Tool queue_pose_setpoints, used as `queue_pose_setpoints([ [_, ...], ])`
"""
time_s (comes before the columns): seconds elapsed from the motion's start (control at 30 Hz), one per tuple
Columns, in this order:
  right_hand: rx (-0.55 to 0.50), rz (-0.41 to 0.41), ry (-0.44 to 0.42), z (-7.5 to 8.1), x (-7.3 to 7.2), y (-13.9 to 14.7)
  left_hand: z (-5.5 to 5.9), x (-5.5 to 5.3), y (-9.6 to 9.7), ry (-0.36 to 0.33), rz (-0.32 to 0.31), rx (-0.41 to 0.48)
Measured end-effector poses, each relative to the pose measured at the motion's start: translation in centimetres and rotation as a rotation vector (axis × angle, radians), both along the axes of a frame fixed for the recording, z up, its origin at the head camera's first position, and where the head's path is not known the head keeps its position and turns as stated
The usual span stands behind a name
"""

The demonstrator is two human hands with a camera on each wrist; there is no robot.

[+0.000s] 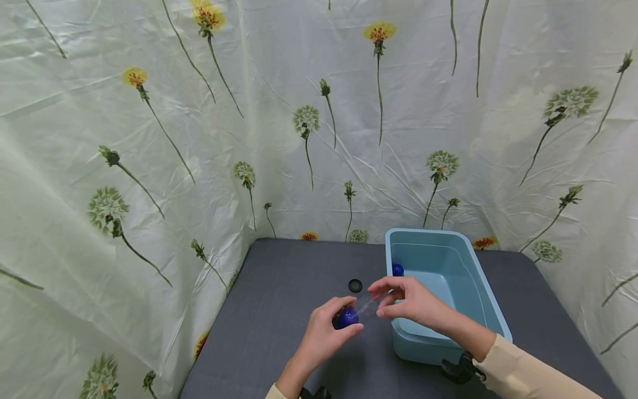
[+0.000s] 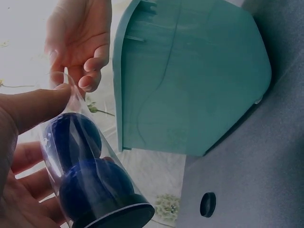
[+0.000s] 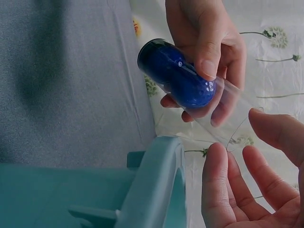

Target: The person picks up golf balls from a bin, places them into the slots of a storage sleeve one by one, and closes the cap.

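A clear plastic tube [image 3: 225, 111] is held in my left hand [image 1: 324, 332], the thumb on one side and fingers around the other. Two dark blue balls [image 3: 192, 90] sit one against the other inside it, at the end closed by a black cap [image 2: 116, 217]. My right hand [image 1: 416, 305] is at the opposite, uncapped end. Its thumb and a fingertip meet opposite sides of the tube's rim in the right wrist view, while its other fingers are curved below. Just beyond the hands, a loose black cap [image 1: 355, 286] lies on the table.
A light blue bin [image 1: 478, 277] stands on the dark grey table [image 1: 299, 271], under my right forearm. Another blue ball [image 1: 397, 270] is inside it by the left wall. A flower-printed white curtain [image 1: 279, 83] hangs behind and to the left.
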State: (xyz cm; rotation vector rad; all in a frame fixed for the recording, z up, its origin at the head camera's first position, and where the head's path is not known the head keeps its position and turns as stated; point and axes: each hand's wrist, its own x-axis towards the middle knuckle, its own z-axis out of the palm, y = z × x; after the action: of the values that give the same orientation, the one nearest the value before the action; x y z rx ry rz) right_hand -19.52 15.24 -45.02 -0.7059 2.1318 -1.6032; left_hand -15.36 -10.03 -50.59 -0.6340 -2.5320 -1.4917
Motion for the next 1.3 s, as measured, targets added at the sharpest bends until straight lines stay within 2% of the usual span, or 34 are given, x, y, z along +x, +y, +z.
queue_pose_setpoints([
  [0.13, -0.002, -0.001, 0.005, 0.0, -0.1, 0.0, 0.1, 0.1, -0.1, -0.008, 0.001, 0.008],
  [0.43, -0.005, -0.013, 0.038, 0.9, -0.5, 0.5, 0.2, 0.0, -0.2, 0.021, -0.002, 0.021],
  [0.63, 0.006, -0.05, 0.084, 1.8, -1.2, 1.3, 0.2, 0.0, -0.2, -0.002, 0.001, 0.025],
  [0.87, 0.069, -0.143, 0.133, 1.9, -3.2, 2.6, 0.2, 0.1, -0.3, -0.014, 0.002, 0.033],
  [1.1, 0.098, -0.233, 0.107, 1.1, -5.8, 4.1, -0.1, 0.1, -0.4, -0.032, 0.004, 0.053],
  [1.3, 0.125, -0.265, 0.083, -0.2, -7.5, 5.0, -0.1, 0.3, -0.6, -0.047, 0.018, 0.068],
])
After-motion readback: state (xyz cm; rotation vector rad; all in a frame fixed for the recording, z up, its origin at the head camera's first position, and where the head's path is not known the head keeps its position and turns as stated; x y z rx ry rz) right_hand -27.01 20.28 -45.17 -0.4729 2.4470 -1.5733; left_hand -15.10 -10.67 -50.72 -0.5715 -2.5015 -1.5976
